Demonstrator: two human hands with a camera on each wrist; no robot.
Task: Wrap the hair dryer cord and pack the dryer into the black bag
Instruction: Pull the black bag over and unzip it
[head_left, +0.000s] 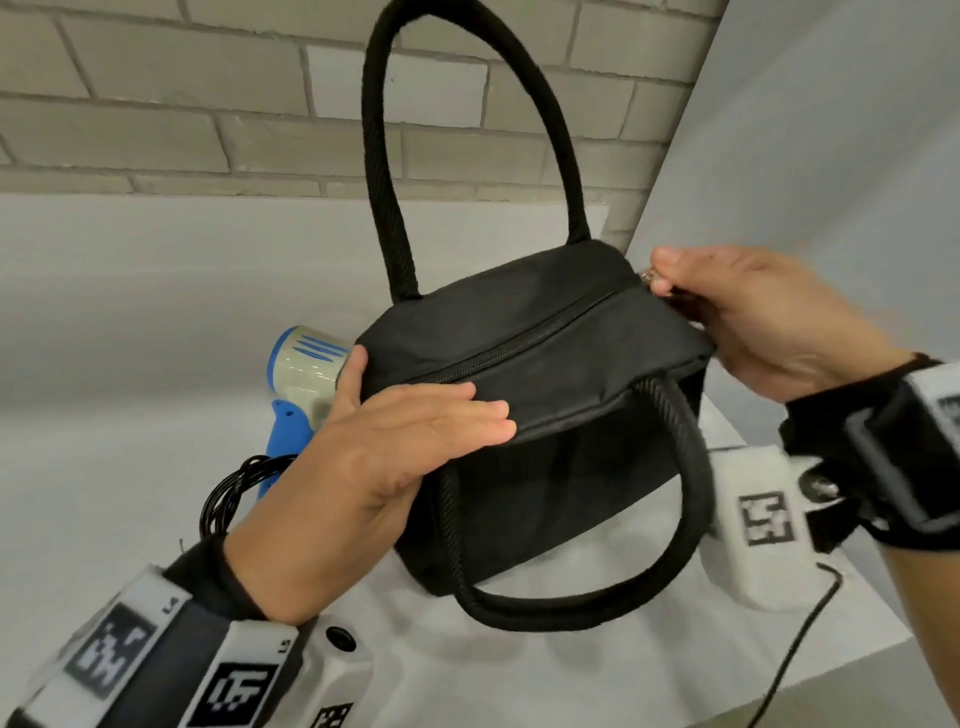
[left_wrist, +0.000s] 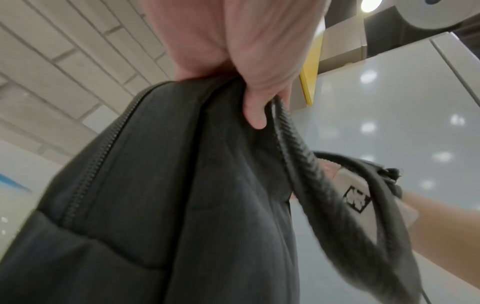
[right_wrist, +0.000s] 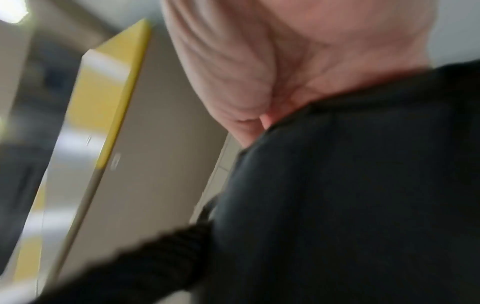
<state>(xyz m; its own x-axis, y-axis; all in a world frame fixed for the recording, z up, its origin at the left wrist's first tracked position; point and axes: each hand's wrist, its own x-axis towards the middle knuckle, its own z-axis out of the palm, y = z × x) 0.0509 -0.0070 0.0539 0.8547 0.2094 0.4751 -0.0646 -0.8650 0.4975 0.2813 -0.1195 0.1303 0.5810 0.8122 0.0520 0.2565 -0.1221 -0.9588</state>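
Nearest me, on the white table, stands the black bag, its zipper run shut along the top. One ribbed handle droops down the bag's near face; the other handle stands upright at its far side. My left hand lies over the bag's left top edge, fingers nearly straight and flat on the fabric, thumb pressed against the left end. At the bag's right end my right hand pinches the small metal zipper pull between thumb and fingertips. Just behind the bag's left end, past my left hand, the blue-and-white hair dryer lies on the table outside the bag, its black cord coiled in loops at the handle end.
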